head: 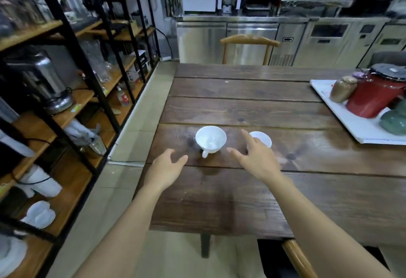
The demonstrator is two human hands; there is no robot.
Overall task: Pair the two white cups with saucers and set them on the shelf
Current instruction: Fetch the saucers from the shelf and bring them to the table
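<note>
Two white cups stand upright on the dark wooden table (241, 200). The larger cup (211, 138) has its handle turned toward me. A smaller cup (262, 138) stands to its right, partly hidden by my right hand (256, 160), whose spread fingers hover just in front of it, holding nothing. My left hand (165, 169) is open too, a short way left of the larger cup's handle and apart from it. White saucers (40, 214) lie on a low board of the shelf (72, 181) at the left.
The black-framed shelf runs along the left, crowded with glassware, a metal urn (41, 77) and white jugs (41, 181). A white tray (356, 123) with a red pot and jars fills the table's right side. Wooden chairs stand at the far edge (250, 40) and near edge (298, 258).
</note>
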